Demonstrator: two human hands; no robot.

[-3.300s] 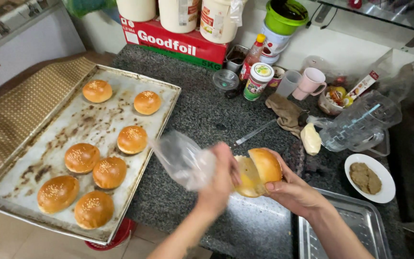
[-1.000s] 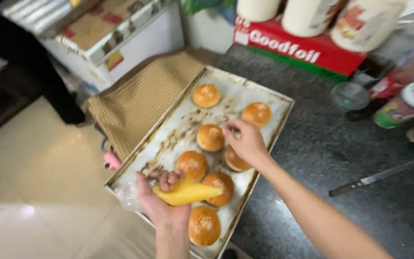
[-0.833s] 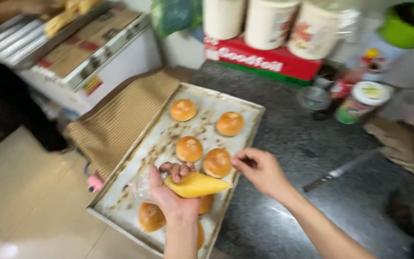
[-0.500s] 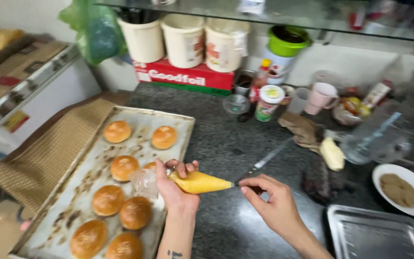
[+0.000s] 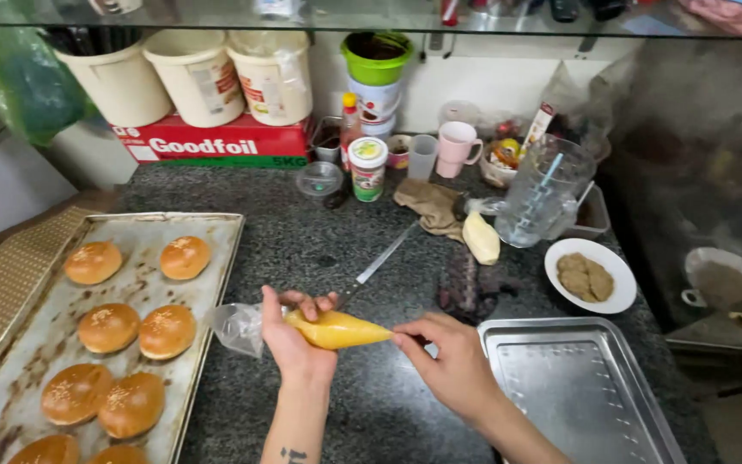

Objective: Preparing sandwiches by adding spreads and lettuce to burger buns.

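Over the dark speckled counter [image 5: 319, 249], in the head view, the left hand [image 5: 295, 348] is wrapped around a yellow-filled piping bag [image 5: 337, 329], held level above the stone. The right hand [image 5: 448, 365] pinches the bag's pointed tip. A baking tray [image 5: 216, 258] of sesame buns [image 5: 165, 331] lies just left; an empty steel tray [image 5: 577, 387] sits right.

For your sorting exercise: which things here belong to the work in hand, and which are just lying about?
In use: left hand, right hand, yellow piping bag, buns, baking tray.

Lying about: pink mug, knife, plate of patties, glass jug, empty steel tray.
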